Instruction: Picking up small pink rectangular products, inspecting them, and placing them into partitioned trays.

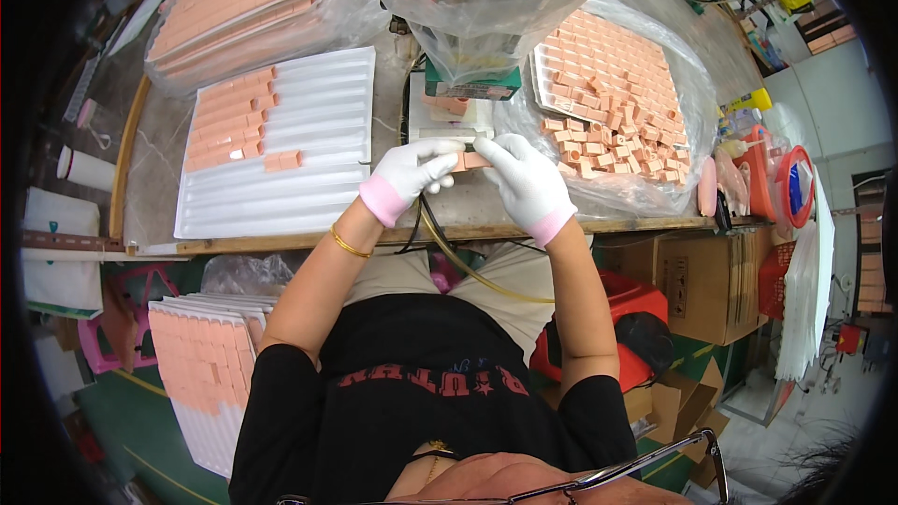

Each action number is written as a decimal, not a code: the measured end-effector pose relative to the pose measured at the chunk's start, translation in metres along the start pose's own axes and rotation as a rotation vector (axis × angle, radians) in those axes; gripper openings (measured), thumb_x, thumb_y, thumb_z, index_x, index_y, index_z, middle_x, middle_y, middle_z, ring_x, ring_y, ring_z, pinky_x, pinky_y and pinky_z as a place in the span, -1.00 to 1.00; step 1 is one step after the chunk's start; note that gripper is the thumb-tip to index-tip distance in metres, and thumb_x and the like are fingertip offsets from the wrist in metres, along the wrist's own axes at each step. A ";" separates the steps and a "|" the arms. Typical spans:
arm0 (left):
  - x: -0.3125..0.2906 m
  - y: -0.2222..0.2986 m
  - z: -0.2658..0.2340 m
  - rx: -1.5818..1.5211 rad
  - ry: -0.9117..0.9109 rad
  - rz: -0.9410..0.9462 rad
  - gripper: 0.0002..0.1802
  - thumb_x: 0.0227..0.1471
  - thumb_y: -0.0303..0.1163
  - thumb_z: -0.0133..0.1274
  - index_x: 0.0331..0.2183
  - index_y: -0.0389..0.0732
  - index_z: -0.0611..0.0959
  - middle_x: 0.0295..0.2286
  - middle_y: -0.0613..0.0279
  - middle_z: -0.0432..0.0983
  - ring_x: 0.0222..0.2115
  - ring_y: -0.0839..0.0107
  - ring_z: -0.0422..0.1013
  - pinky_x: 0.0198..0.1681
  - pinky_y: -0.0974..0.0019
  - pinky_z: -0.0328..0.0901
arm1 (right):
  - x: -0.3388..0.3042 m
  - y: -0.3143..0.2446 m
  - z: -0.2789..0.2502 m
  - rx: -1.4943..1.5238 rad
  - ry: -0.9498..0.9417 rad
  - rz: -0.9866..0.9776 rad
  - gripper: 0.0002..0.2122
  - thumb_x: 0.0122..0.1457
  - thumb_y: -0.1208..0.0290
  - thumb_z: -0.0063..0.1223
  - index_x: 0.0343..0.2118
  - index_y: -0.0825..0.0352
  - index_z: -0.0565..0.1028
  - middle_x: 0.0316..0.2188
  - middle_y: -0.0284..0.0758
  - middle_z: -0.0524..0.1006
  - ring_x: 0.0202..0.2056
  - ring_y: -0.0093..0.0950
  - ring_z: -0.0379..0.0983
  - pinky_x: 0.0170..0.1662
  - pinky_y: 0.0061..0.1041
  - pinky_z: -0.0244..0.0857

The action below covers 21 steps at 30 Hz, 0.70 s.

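My left hand (pixel 412 173) and my right hand (pixel 528 182) both wear white gloves with pink cuffs. Together they pinch a small peach-coloured block (pixel 471 161) between them, just above the table's front edge. A white ribbed tray (pixel 309 154) lies to the left, with rows of the same blocks (pixel 229 122) filling its upper left part. To the right, a clear plastic bag (pixel 645 192) holds a tray heaped with loose peach blocks (pixel 613 98). A small green-based machine (pixel 472 89) stands right behind my hands.
Stacked trays of blocks in plastic (pixel 243 0) sit at the back left. More filled trays (pixel 201 355) lean below the table at the left. Cardboard boxes (pixel 711 285) and a red stool (pixel 627 318) are at the right. A yellowish hose (pixel 468 271) hangs off the table edge.
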<state>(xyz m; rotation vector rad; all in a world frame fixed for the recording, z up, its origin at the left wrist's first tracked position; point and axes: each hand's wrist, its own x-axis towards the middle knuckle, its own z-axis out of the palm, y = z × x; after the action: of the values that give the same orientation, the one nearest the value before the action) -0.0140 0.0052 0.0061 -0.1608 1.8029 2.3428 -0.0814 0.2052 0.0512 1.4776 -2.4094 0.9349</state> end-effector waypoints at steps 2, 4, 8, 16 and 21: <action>-0.001 0.002 0.002 0.049 0.028 -0.024 -0.56 0.13 -0.30 0.01 -0.03 -0.38 0.44 -0.34 0.31 0.43 -0.51 0.65 0.29 -0.49 0.62 0.19 | 0.000 0.002 0.001 0.049 0.001 -0.006 -0.60 -0.06 0.63 0.12 -0.08 0.28 0.42 -0.34 -0.23 0.41 -0.34 -0.25 0.40 -0.30 -0.41 0.31; -0.001 0.000 0.001 -0.047 0.023 -0.038 -0.56 0.13 -0.31 0.00 -0.02 -0.38 0.43 -0.33 0.31 0.43 -0.51 0.65 0.29 -0.49 0.63 0.19 | 0.001 0.003 0.002 0.097 0.002 -0.018 -0.59 -0.07 0.64 0.12 -0.08 0.28 0.42 -0.34 -0.23 0.41 -0.34 -0.25 0.40 -0.29 -0.41 0.31; 0.004 -0.013 -0.004 -0.220 -0.001 -0.050 -0.52 0.11 -0.31 0.02 0.00 -0.39 0.40 -0.32 0.30 0.42 -0.50 0.65 0.30 -0.50 0.63 0.18 | 0.000 0.005 0.006 0.100 -0.006 -0.025 -0.59 -0.06 0.65 0.11 -0.07 0.28 0.41 -0.35 -0.23 0.42 -0.34 -0.23 0.39 -0.29 -0.40 0.31; 0.001 -0.005 -0.004 -0.172 -0.065 -0.056 -0.42 0.09 -0.23 0.05 0.04 -0.40 0.35 -0.31 0.31 0.41 -0.51 0.66 0.28 -0.48 0.64 0.18 | 0.008 0.002 0.008 0.112 -0.042 -0.023 -0.59 -0.04 0.62 0.10 -0.06 0.25 0.41 -0.34 -0.19 0.42 -0.32 -0.19 0.39 -0.27 -0.41 0.31; 0.002 -0.001 -0.003 -0.208 -0.097 -0.017 -0.41 0.10 -0.21 0.04 0.05 -0.40 0.34 -0.30 0.33 0.44 -0.51 0.67 0.29 -0.48 0.65 0.19 | 0.005 -0.004 0.017 0.581 0.014 0.278 -0.64 -0.01 0.55 0.15 -0.09 0.37 0.42 -0.36 -0.33 0.43 -0.32 -0.47 0.40 -0.26 -0.51 0.31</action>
<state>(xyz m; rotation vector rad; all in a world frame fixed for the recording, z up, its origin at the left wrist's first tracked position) -0.0161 0.0030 0.0036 -0.0885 1.5073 2.4763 -0.0774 0.1896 0.0416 1.2772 -2.4956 1.8205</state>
